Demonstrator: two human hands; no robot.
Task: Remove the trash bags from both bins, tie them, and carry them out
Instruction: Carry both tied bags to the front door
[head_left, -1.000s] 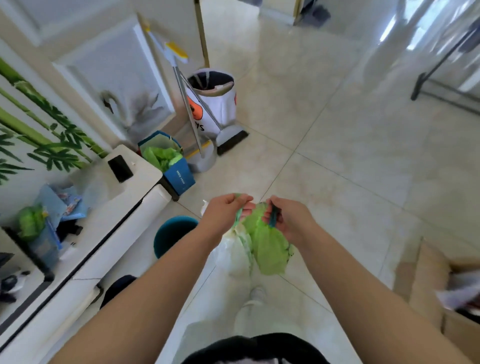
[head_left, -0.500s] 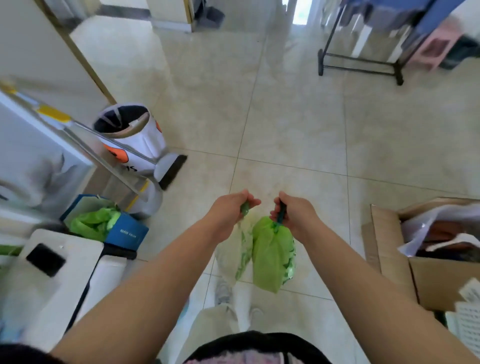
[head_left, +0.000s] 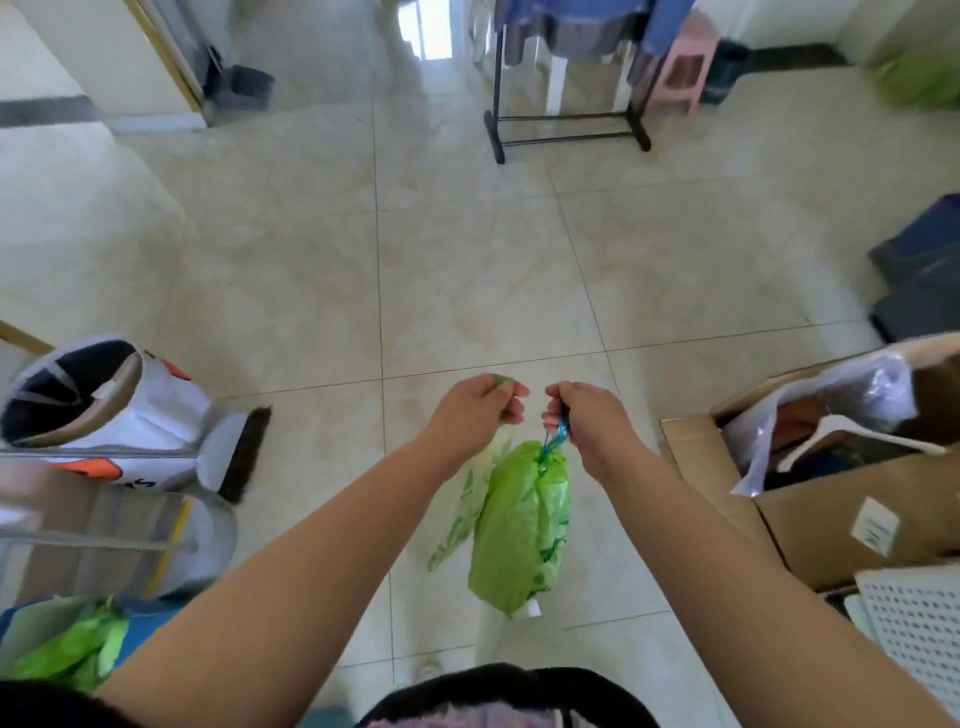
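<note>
We've got right hand (head_left: 587, 421) fisted round the blue drawstring (head_left: 555, 439) of the green trash bag (head_left: 524, 530), left hand (head_left: 478, 410) pinching the pale bag (head_left: 465, 512); both hang straight down below our fists, touching

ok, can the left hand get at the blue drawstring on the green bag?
Probably, though hampered. The left hand sits beside the right hand, which holds the blue drawstring above the green bag, with nothing between them. But its grip is taken up by the pale bag.
</note>
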